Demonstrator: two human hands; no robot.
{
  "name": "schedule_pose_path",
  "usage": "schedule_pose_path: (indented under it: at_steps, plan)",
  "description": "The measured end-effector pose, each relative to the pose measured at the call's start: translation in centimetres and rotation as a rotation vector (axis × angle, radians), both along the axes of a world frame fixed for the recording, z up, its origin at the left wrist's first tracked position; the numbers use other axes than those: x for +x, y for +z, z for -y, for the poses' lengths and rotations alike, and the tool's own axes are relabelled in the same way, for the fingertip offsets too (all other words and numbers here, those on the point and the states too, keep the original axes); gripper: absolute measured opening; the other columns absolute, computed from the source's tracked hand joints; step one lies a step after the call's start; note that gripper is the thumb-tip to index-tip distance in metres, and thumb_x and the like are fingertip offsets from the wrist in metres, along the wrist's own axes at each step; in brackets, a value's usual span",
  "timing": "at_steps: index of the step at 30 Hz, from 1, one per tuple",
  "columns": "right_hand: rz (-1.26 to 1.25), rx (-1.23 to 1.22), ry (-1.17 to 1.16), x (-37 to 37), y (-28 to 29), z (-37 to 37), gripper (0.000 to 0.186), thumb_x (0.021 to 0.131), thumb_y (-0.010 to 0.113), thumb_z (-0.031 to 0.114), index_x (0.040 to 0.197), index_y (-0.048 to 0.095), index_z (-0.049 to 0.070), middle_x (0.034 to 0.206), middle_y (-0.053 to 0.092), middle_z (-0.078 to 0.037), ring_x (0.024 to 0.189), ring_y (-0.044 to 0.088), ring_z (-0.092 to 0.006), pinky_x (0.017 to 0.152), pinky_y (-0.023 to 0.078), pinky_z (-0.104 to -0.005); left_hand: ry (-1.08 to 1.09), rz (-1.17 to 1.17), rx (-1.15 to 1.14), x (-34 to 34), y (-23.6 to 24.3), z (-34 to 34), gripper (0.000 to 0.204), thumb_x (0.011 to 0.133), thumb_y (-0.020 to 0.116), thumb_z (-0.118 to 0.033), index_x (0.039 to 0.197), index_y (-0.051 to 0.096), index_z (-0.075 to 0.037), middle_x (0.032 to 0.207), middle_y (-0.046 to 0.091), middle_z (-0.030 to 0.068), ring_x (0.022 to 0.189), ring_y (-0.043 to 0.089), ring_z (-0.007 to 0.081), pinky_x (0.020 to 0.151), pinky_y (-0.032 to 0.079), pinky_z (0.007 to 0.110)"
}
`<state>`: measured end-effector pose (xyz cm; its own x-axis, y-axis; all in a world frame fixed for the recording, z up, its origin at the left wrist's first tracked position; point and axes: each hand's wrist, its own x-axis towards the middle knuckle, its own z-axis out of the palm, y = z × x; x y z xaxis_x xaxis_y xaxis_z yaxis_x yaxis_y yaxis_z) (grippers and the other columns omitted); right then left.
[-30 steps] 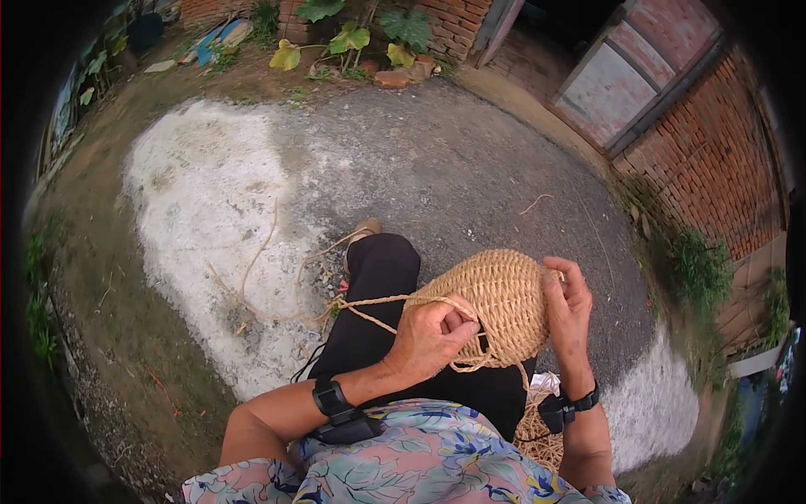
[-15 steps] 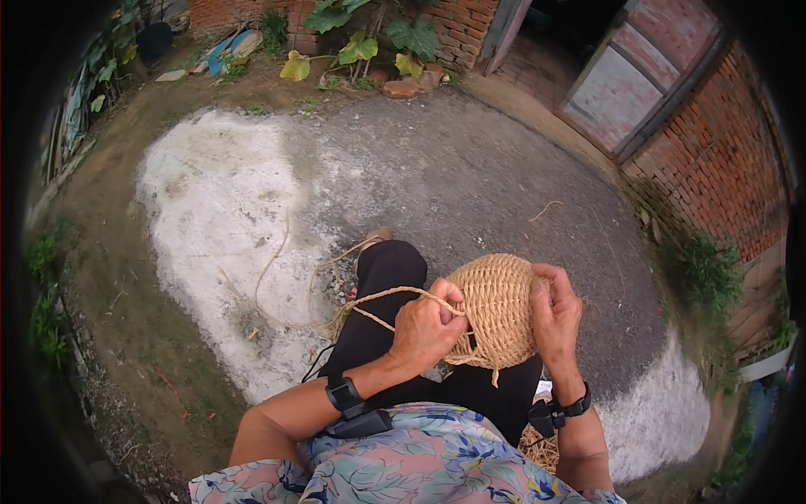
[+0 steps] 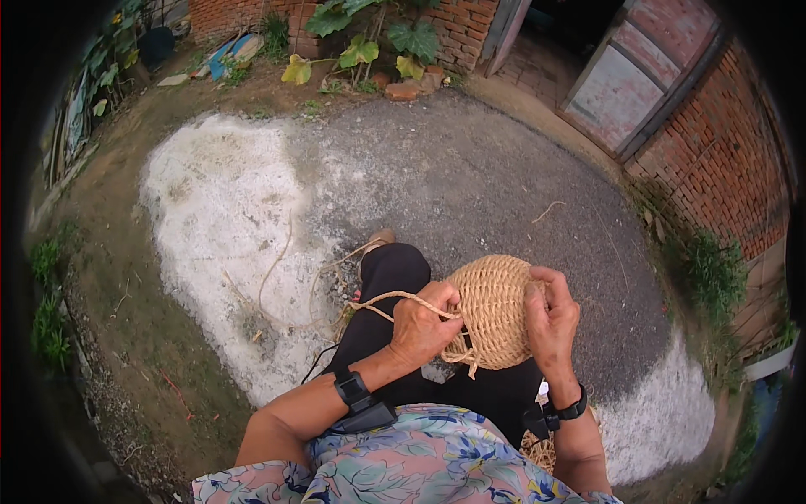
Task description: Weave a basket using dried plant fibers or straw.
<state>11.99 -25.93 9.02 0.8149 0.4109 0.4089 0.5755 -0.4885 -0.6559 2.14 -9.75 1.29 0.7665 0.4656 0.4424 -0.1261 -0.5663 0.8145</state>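
Note:
A round, tan woven straw basket (image 3: 491, 312) rests over my thighs, its bulging woven side facing up. At its left rim my left hand (image 3: 422, 326) is closed, pinching a twisted straw cord (image 3: 393, 295) between thumb and fingers. From there the cord runs left over my knee and trails down to the ground. My right hand (image 3: 554, 323) grips the basket's right edge with curled fingers; some fingertips are hidden. A short cord end (image 3: 473, 367) sticks out from the lower rim, beside a small dark gap in the weave.
My black-trousered knee (image 3: 393, 273) and a shoe (image 3: 382, 238) lie left of the basket. Loose straw (image 3: 537, 452) shows by my right thigh. Beyond the grey ground (image 3: 504, 176) stand a brick wall (image 3: 714, 160), an open doorway (image 3: 554, 42) and leafy plants (image 3: 359, 50).
The basket has turned slightly, its lower cord end shifting left. My left hand's fingers have moved a little along the cord at the rim; my right hand has shifted slightly left.

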Motion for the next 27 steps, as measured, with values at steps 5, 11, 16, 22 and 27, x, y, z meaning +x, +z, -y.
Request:
schedule_pose_path:
  at_steps: [5,11,16,22,27]
  plan:
    - [-0.016,0.006,-0.003,-0.1,0.2,-0.2,0.019,0.090,0.059,0.011,0.107,0.064,0.006,0.055,0.038,-0.001,0.049,0.041,-0.0090,0.048,0.036,-0.0280,0.038,0.054,0.018,-0.2,-0.1,0.0,0.018,0.066,0.070,-0.002,0.081,0.059,-0.006,0.072,0.052,0.0049,0.056,0.054,0.0176,0.050,0.042,0.032]
    - [0.059,-0.021,-0.033,0.1,0.1,-0.9,0.020,0.088,0.060,0.011,0.107,0.065,0.008,0.054,0.048,-0.005,0.048,0.050,-0.0144,0.051,0.042,-0.0323,0.041,-0.038,0.020,-0.3,-0.5,0.0,0.024,0.070,0.070,-0.010,0.093,0.066,-0.010,0.082,0.055,0.0074,0.068,0.062,0.0268,0.059,0.048,0.040]
    - [0.145,-0.096,-0.016,0.1,0.2,-2.0,0.020,0.087,0.060,0.010,0.107,0.065,0.011,0.058,0.055,-0.009,0.050,0.057,-0.0183,0.052,0.044,-0.0342,0.063,-0.117,0.093,0.0,-1.2,-0.1,0.022,0.072,0.068,-0.008,0.092,0.061,-0.004,0.083,0.052,0.0114,0.071,0.061,0.0323,0.060,0.047,0.043]
    - [0.080,-0.007,0.136,2.4,-0.4,-0.7,0.017,0.087,0.062,0.010,0.103,0.066,0.008,0.055,0.053,-0.004,0.048,0.051,-0.0123,0.051,0.042,-0.0300,-0.193,-0.065,-0.055,-1.2,0.1,-0.5,0.016,0.073,0.066,-0.003,0.085,0.057,0.000,0.066,0.050,0.0071,0.058,0.052,0.0166,0.053,0.042,0.035]
    - [-0.437,0.199,0.376,4.6,-1.8,0.7,0.014,0.090,0.060,0.007,0.102,0.065,0.002,0.067,0.059,0.006,0.063,0.050,-0.0013,0.057,0.042,-0.0230,-0.527,-0.372,-0.331,-1.8,2.3,-2.0,0.018,0.076,0.068,0.002,0.093,0.063,0.001,0.075,0.065,0.0028,0.065,0.062,0.0080,0.056,0.050,0.025]
